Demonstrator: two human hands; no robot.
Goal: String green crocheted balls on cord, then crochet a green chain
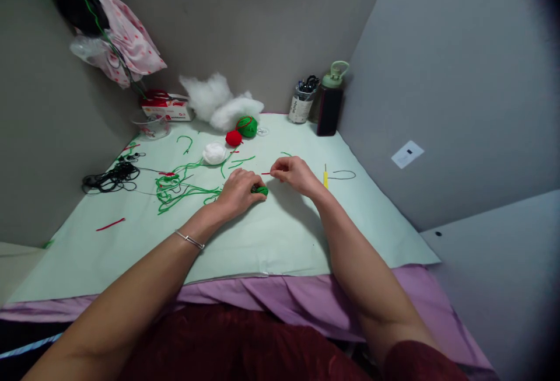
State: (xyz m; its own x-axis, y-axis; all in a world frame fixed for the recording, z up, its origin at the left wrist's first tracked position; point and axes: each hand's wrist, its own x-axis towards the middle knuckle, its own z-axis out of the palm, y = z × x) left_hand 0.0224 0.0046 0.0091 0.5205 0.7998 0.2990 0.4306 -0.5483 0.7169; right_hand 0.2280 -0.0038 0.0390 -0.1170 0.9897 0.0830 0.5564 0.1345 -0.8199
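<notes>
My left hand (238, 193) rests on the table with its fingers closed over a small green yarn piece (261, 191), mostly hidden under the fingers. Just to the right and a little farther back, my right hand (292, 173) is in a pinch. From its fingertips a short, thin red strand (265, 173) sticks out leftward, apart from the green piece. Loose green yarn (188, 193) trails left from beside my left hand in a tangle. A yellow-handled tool (325, 180) with a thin metal tip lies right of my right hand.
White (214, 153), red (233, 138) and green yarn balls (248, 127) sit before white stuffing (210, 98). Black yarn (111, 177), a clear cup (151, 128) and a box (172, 108) are left. A pen cup (300, 107), phone (329, 112) and bottle (335, 75) stand back right.
</notes>
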